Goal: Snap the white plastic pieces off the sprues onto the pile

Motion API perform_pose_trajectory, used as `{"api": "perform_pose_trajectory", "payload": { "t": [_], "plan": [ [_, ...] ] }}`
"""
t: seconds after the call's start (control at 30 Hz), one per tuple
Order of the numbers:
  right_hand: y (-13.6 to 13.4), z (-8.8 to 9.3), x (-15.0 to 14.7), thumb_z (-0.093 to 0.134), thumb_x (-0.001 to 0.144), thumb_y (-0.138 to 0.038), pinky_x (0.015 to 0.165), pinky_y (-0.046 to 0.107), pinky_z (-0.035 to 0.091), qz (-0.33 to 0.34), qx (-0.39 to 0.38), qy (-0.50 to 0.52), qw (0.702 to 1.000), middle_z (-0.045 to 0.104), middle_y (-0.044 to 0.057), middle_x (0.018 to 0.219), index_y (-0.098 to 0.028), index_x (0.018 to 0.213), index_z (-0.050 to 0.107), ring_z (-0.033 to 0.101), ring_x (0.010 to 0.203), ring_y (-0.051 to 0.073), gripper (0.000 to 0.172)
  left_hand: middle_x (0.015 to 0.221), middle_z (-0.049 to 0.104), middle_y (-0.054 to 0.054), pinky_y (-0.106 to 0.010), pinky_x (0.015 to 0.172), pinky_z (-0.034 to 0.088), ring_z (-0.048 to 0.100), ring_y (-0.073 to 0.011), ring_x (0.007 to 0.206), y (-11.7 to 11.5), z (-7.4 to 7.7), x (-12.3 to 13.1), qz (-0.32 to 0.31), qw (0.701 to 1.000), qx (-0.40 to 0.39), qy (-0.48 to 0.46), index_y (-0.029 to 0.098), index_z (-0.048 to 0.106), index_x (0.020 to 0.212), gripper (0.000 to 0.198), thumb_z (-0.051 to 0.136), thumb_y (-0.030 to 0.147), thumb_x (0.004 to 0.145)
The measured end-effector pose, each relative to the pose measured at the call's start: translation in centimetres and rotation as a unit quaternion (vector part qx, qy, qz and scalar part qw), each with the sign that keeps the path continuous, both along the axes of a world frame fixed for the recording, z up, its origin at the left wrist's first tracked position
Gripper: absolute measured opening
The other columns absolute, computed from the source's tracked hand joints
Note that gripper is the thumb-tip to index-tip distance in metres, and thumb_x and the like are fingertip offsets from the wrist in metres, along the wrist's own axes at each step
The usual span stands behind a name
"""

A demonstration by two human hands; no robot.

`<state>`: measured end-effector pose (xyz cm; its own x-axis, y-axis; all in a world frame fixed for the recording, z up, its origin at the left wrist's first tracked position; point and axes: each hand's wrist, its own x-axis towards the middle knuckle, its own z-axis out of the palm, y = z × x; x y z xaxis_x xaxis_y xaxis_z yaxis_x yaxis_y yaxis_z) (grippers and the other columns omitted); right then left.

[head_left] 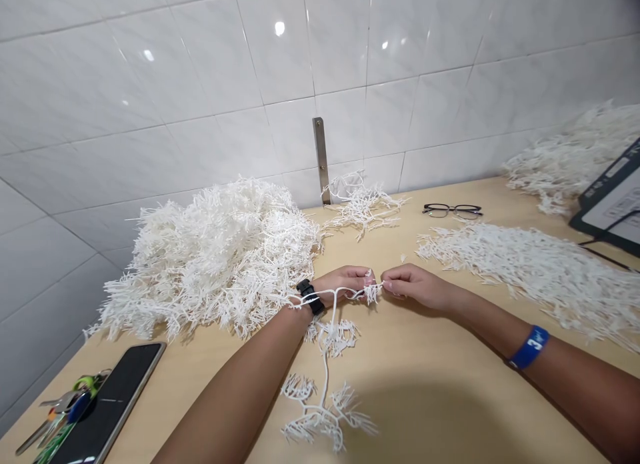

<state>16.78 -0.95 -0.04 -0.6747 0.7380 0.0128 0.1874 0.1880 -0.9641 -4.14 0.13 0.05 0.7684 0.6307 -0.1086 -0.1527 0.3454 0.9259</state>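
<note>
A white branched plastic sprue (326, 371) with feathery clusters at its ends hangs across my left wrist and down over the table. My left hand (350, 277), wearing a black wrist strap, is closed on one of its upper branches, near a small white cluster (371, 293). Just to the right, my right hand (413, 287) has thumb and forefinger pinched at the thin tip of that branch. The exact bit between the right fingertips is mostly hidden. A blue band (530, 347) circles my right forearm.
A large heap of white sprues (215, 257) stands at the left, a smaller clump (363, 204) by the wall. Loose white bits (520, 271) spread at the right, near glasses (453, 211), a dark-framed panel (613, 197) and another white pile (575, 157). Front left lie a phone (110, 404) and keys (65, 403).
</note>
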Motion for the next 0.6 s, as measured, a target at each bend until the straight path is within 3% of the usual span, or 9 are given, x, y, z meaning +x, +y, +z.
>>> {"api": "perform_pose_trajectory", "payload": {
  "t": [0.17, 0.33, 0.47, 0.6],
  "plan": [
    [0.1, 0.3, 0.1, 0.049, 0.088, -0.050, 0.051, 0.026, 0.018, -0.028, 0.075, -0.044, 0.996, 0.023, -0.005, 0.058, -0.020, 0.058, 0.029, 0.023, 0.054, 0.009, 0.047, 0.064, 0.053, -0.001, -0.025, 0.059, 0.035, 0.050, -0.0089, 0.057, 0.1, 0.0, 0.0, -0.020, 1.000, 0.011, 0.010, 0.012, 0.055, 0.071, 0.038, 0.080, 0.041, 0.066],
    [0.3, 0.3, 0.3, 0.053, 0.085, -0.051, 0.050, 0.027, 0.019, -0.028, 0.046, -0.035, 0.998, 0.024, -0.005, 0.056, -0.021, 0.056, 0.030, 0.023, 0.051, 0.010, 0.047, 0.064, 0.055, -0.002, -0.024, 0.056, 0.033, 0.050, -0.0097, 0.057, 0.1, 0.1, -0.2, -0.033, 0.999, 0.019, 0.016, 0.013, 0.054, 0.071, 0.040, 0.078, 0.044, 0.067],
    [1.7, 1.0, 3.0, 0.050, 0.085, -0.051, 0.049, 0.028, 0.024, -0.159, 0.064, 0.009, 0.985, 0.032, -0.003, 0.055, -0.021, 0.056, 0.034, 0.028, 0.050, 0.011, 0.045, 0.068, 0.058, -0.004, -0.023, 0.052, 0.031, 0.054, -0.0106, 0.059, 0.0, -0.1, -0.8, -0.025, 1.000, -0.004, -0.008, 0.013, 0.053, 0.071, 0.040, 0.079, 0.043, 0.066],
    [3.5, 1.8, 6.2, 0.050, 0.085, -0.052, 0.052, 0.029, 0.025, -0.318, 0.191, -0.103, 0.923, 0.032, -0.002, 0.055, -0.021, 0.054, 0.032, 0.031, 0.053, 0.013, 0.047, 0.067, 0.057, -0.002, -0.024, 0.057, 0.035, 0.053, -0.0087, 0.057, 0.3, -0.4, -0.7, 0.026, 0.999, -0.021, -0.003, 0.011, 0.055, 0.073, 0.039, 0.081, 0.040, 0.065]
  ]
}}
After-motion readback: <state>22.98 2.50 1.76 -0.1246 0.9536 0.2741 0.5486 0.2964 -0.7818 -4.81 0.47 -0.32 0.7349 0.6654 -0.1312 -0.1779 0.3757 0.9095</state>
